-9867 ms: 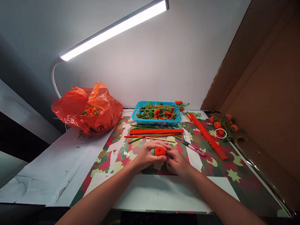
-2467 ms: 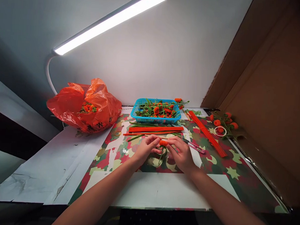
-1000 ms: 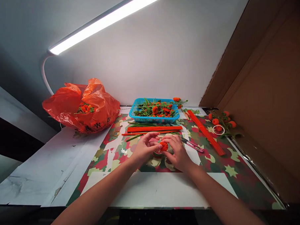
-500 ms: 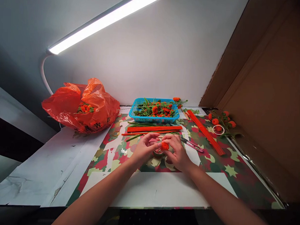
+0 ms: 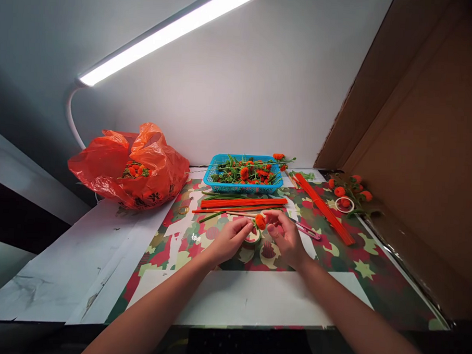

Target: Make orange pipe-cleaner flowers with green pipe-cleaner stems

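Observation:
My left hand (image 5: 232, 238) pinches a small orange fuzzy flower (image 5: 260, 221) by its green base, between thumb and forefinger. My right hand (image 5: 288, 241) is beside the flower's right side, its thumb and fingers curved and apart, with nothing visibly gripped. Beneath the flower lies a pale ring that looks like a tape roll (image 5: 252, 238), partly covered by my left hand. Just beyond both hands lie a bundle of orange pipe cleaners (image 5: 242, 203) and some green stems (image 5: 211, 216). Part of a pink-handled tool (image 5: 308, 232) shows behind my right hand.
A blue basket (image 5: 243, 188) of orange flowers and green stems stands at the back. Left of it sits a red plastic bag (image 5: 162, 168) with more flowers. Another orange bundle (image 5: 324, 208) and a flower cluster (image 5: 339, 191) lie right, beside a cardboard wall (image 5: 418, 127). A lamp (image 5: 167, 38) hangs above.
My right hand has drawn away from the flower and its fingers have spread. The flower now sits higher and more upright in my left hand's pinch.

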Demonstrator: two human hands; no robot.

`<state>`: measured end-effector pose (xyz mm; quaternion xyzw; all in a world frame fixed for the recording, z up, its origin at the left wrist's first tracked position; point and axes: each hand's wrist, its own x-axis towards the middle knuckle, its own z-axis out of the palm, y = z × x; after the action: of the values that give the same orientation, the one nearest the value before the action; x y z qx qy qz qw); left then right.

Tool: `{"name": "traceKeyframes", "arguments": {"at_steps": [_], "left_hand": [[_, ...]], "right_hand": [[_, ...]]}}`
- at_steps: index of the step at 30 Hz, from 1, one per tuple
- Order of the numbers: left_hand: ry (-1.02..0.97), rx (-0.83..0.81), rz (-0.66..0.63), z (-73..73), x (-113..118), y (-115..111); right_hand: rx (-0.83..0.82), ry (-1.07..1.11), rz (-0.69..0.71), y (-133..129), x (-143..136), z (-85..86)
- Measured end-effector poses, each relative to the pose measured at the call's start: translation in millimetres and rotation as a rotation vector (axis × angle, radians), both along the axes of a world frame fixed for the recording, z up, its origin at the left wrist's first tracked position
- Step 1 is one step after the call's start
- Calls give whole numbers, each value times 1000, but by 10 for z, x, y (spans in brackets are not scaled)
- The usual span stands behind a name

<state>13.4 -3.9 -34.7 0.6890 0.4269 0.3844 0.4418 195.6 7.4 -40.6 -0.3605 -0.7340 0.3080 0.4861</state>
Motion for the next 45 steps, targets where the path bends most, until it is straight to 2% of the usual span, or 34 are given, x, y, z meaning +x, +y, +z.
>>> {"name": "traceKeyframes", "arguments": {"at_steps": [4, 9, 14, 17, 20, 26, 32, 37, 40, 45], "left_hand": [[210, 94, 13, 33, 28, -38], [457, 239, 64, -20, 72, -86], [718, 504, 157, -99, 153, -107], [802, 641, 208, -128, 204, -125], [835, 698, 235, -147, 227, -140], [825, 672, 197, -195, 232, -134], [691, 580, 172, -214, 251, -132], [651, 487, 242, -142, 250, -170], [690, 466, 310, -97, 213, -167], [727, 464, 346, -76, 166, -126]], "right_hand": [[9, -140, -27, -37, -4, -7], [-51, -288, -146, -46, -53, -40], [-131, -269, -306, -29, -124, -92], [-197, -257, -342, -14, -158, -122], [-212, -252, -343, -11, -182, -123], [-136, -239, -290, -41, -219, -79], [-132, -234, -275, -54, -237, -106], [-172, -162, -284, -21, -183, -118], [-134, -121, -298, -4, -117, -78], [-52, -272, -261, -33, -86, -14]]}}
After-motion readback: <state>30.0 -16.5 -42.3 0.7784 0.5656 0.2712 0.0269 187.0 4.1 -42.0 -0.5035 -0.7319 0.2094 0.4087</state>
